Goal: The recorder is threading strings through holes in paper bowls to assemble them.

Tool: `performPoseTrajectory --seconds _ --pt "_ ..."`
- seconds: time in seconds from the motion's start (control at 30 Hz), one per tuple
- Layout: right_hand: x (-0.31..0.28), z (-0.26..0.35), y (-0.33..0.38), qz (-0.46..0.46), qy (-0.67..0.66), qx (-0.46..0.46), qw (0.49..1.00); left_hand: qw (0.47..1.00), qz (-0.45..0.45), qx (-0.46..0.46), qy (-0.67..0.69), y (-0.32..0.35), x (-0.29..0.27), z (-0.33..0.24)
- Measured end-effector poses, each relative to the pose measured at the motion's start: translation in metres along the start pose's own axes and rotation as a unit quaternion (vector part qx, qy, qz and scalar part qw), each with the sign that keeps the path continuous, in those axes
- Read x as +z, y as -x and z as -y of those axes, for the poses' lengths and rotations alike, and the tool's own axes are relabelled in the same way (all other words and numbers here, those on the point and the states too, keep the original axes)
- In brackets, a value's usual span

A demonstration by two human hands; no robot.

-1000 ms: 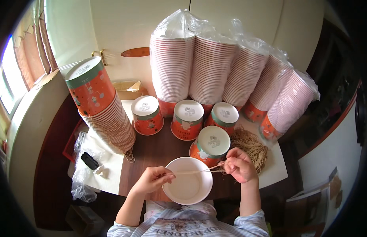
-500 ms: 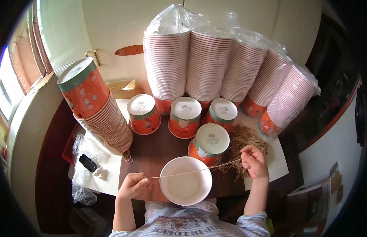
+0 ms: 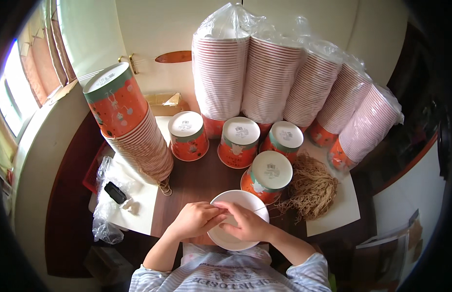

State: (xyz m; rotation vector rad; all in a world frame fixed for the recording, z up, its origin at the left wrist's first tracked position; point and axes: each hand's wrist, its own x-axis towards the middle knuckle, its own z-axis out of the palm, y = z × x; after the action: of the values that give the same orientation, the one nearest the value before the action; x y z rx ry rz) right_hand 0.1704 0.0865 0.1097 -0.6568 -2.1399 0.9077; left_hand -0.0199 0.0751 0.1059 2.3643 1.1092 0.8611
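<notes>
A paper tub (image 3: pixel 235 242) stands mouth up at the table's near edge, its white inside showing. Over its mouth my left hand (image 3: pixel 193 221) is closed on the end of a thin tan string. My right hand (image 3: pixel 246 225) reaches across from the other side, its fingers stretched out to my left fingertips and its thumb apart. Just past my right hand, a short length of string (image 3: pixel 261 209) shows, leading toward a loose bundle of string (image 3: pixel 311 190). Where it passes between my fingers is hidden. An upturned orange tub (image 3: pixel 271 175) with a white base sits just beyond.
More upturned orange tubs (image 3: pixel 187 134) stand farther back. Tall plastic-wrapped stacks of tubs (image 3: pixel 218 78) line the back; another stack (image 3: pixel 138 141) leans at left, with string at its lower end. A black object (image 3: pixel 115 192) lies by crumpled clear plastic (image 3: pixel 107 228).
My hands have come together over the tub; before, they were wide apart with the string stretched between them. The right hand has moved left, away from the string bundle. The view has shifted slightly.
</notes>
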Motion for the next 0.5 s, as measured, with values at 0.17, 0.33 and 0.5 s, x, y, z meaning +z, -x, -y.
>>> performPoseTrajectory --seconds 0.17,0.33,0.5 --pt "0.011 -0.022 -0.012 0.052 -0.04 0.067 0.996 0.998 0.02 -0.066 -0.011 0.01 -0.007 0.013" --pt "0.02 -0.044 -0.014 0.035 0.069 0.043 0.996 0.959 -0.152 -0.16 0.177 0.025 0.017 0.024" --pt "0.023 -0.043 -0.012 0.072 0.113 0.082 0.988 0.904 -0.099 -0.239 0.341 0.052 0.045 0.046"
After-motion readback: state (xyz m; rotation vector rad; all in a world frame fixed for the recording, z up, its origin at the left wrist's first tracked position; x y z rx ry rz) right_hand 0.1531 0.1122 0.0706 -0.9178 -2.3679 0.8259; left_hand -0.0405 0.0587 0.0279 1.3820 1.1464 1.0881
